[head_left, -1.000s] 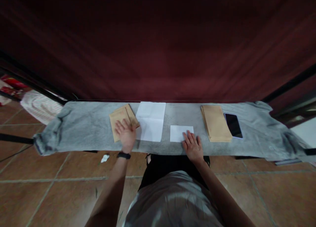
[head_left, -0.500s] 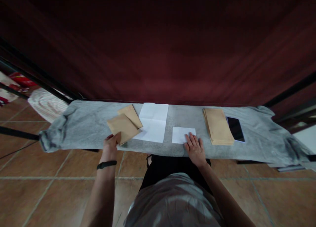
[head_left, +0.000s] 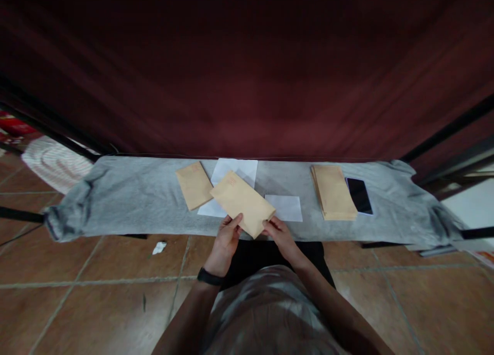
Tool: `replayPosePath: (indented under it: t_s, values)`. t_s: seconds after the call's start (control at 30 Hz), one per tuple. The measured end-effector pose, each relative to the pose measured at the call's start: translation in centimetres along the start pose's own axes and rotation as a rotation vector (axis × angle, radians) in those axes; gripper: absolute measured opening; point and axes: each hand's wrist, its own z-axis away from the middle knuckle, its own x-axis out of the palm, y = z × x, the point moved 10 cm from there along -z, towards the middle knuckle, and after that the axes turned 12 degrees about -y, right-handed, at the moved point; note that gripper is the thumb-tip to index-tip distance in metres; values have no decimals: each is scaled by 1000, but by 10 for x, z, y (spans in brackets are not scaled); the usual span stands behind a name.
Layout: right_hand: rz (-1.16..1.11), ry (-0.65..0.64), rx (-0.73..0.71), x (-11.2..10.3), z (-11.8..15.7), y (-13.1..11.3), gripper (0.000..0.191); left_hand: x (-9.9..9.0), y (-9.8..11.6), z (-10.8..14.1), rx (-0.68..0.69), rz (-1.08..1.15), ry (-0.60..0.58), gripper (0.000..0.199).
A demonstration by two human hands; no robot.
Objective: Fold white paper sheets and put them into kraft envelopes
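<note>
A brown paper envelope (head_left: pixel 243 198) is held at a slant in front of me, with small reddish print near its upper left end. My left hand (head_left: pixel 227 239) grips its lower edge, thumb on top. At its lower right end, my right hand (head_left: pixel 281 235) pinches the corner. Beneath and behind the envelope lies a creased white sheet (head_left: pixel 247 169), partly covered. A smaller folded white paper (head_left: pixel 285 208) rests just beyond my right hand. Another brown envelope (head_left: pixel 194 184) lies to the left of the held one.
On the right, a stack of brown envelopes (head_left: pixel 335 193) sits beside a dark-screened phone (head_left: pixel 358 195). A grey cloth (head_left: pixel 131 195) covers the narrow table. A dark red curtain (head_left: pixel 247 98) hangs behind it. A white scrap (head_left: pixel 159 247) lies on the tiled floor.
My left hand has brought an envelope from the left to the middle. My right hand has left the folded white paper and taken hold of the envelope's right end.
</note>
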Motion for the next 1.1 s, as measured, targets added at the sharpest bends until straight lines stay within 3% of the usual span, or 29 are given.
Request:
replayPosePath:
  t_s: [0.33, 0.5, 0.6, 0.63, 0.7, 0.77, 0.83, 0.93, 1.1]
  values:
    - [-103, 66, 21, -20, 11, -5, 48, 20, -22, 8, -103, 59, -14, 27]
    - [136, 117, -63, -44, 7, -13, 34, 20, -41, 25, -192, -64, -39, 26]
    - [291, 210, -136, -66, 14, -23, 32, 21, -56, 37, -309, -356, -161, 24]
    - [323, 221, -136, -71, 17, -24, 33, 23, -52, 39, -277, -534, -200, 23]
    - [364, 227, -124, -78, 24, -25, 32, 38, -26, 41, -42, -947, -248, 26]
    - [375, 203, -121, -80, 31, -28, 30, 70, 2, 47, 279, -1361, -297, 57]
    - [360, 142, -123, -77, 38, -31, 28, 104, 12, 54, 488, -1715, -402, 89]
    - [334, 43, -89, -71, 46, -33, 27, 129, 9, 57, 586, -2027, -568, 104]
    - [287, -40, -4, -76, 61, -21, 26, 137, -7, 64, 533, -2084, -799, 106]
